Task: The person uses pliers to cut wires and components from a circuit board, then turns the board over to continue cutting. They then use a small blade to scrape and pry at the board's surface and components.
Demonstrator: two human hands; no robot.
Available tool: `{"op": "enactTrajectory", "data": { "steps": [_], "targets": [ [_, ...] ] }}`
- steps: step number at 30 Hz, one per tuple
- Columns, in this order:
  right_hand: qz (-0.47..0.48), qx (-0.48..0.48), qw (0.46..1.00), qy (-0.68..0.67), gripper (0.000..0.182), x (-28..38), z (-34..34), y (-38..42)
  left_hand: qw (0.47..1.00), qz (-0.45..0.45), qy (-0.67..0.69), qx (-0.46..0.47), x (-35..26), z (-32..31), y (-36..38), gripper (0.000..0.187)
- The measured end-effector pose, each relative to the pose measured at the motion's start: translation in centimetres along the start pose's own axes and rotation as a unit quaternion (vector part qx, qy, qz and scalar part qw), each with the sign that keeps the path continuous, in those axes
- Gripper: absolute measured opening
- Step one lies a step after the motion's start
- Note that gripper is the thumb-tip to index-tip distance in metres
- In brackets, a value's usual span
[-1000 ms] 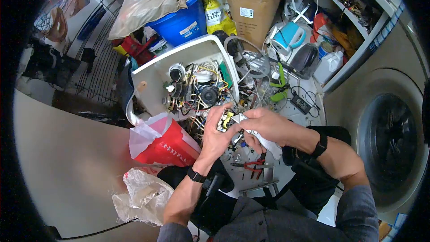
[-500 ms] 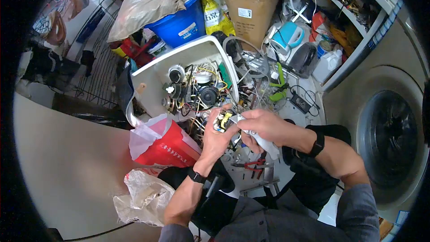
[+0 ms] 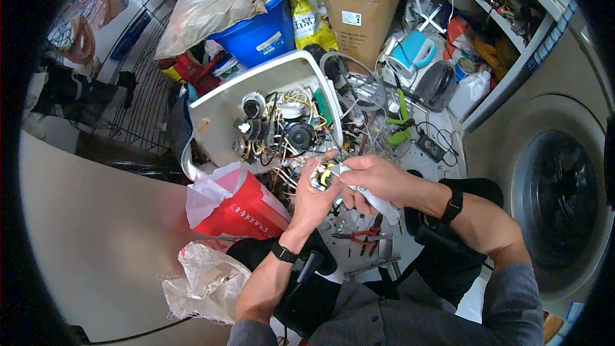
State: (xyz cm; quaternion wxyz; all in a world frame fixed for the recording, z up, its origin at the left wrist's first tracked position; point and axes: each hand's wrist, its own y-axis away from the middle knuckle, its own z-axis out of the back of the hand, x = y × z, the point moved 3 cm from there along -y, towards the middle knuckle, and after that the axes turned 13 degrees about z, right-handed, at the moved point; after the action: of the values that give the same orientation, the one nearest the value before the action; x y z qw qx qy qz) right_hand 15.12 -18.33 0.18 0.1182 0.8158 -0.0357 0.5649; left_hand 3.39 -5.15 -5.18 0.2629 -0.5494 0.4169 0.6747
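Observation:
My left hand [image 3: 310,204] is closed around a small circuit board [image 3: 322,177] with a yellow-wrapped component on it. My right hand [image 3: 379,181] grips a whitish-grey casing or tool [image 3: 385,210], whose exact kind I cannot make out. One end of it, near the right thumb, meets the board; its other end sticks out below the palm. Both hands are close together, in front of a white bin [image 3: 240,82] of wires, motors and electronic parts. Red-handled pliers [image 3: 366,238] lie on the floor below the right hand.
To the left stand a red bag [image 3: 240,208] and a woven sack [image 3: 208,279]. Behind are a blue bucket [image 3: 259,35] and a cardboard box [image 3: 357,16]. Green-handled cutters [image 3: 401,118] and a black adapter [image 3: 431,147] lie rightward, near a washing machine [image 3: 551,186].
The left hand and the board have tilted slightly, and the fingers have drawn in closer to the right hand. The right hand keeps nearly the same place.

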Motion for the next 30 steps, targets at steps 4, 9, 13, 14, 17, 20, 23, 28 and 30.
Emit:
{"op": "enactTrajectory", "data": {
  "steps": [4, 9, 13, 14, 17, 20, 23, 28, 30],
  "targets": [
    [-0.01, 0.011, 1.0, 0.003, 0.022, -0.5, 0.2, -0.2, 0.992, -0.061, -0.106, -0.027, -0.5, 0.0, 0.0, 0.048],
    [-0.004, 0.007, 1.0, 0.005, 0.023, -0.1, 0.2, 0.2, 0.994, -0.05, -0.095, -0.032, -0.7, 0.1, 0.0, 0.047],
    [-0.019, -0.005, 1.0, -0.017, 0.027, -0.2, 0.1, 0.4, 0.989, -0.07, -0.126, -0.039, -0.8, 0.1, -0.3, 0.049],
    [-0.015, 0.006, 1.0, -0.003, 0.026, -0.3, 0.2, 0.4, 0.989, -0.069, -0.126, -0.038, -0.8, 0.1, -0.3, 0.049],
    [-0.014, 0.013, 1.0, 0.006, 0.027, -0.1, 0.1, 0.4, 0.982, -0.087, -0.164, -0.025, -1.4, 0.1, -0.2, 0.048],
    [-0.019, 0.012, 1.0, 0.005, 0.028, -0.1, 0.1, 0.4, 0.965, -0.124, -0.227, -0.042, -2.2, -0.1, 0.1, 0.05],
    [-0.025, 0.021, 0.999, 0.018, 0.029, -0.4, 0.3, 0.4, 0.961, -0.132, -0.239, -0.053, -1.9, -0.2, 0.2, 0.053],
    [-0.028, 0.008, 1.0, -0.009, 0.031, -0.8, 0.0, 0.5, 0.948, -0.145, -0.268, -0.091, -1.9, -0.4, 0.4, 0.054],
    [-0.004, 0.028, 0.999, -0.028, 0.03, -1.1, 0.1, 0.2, 0.954, -0.143, -0.249, -0.089, -1.9, -0.5, 0.4, 0.057]
  ]
}}
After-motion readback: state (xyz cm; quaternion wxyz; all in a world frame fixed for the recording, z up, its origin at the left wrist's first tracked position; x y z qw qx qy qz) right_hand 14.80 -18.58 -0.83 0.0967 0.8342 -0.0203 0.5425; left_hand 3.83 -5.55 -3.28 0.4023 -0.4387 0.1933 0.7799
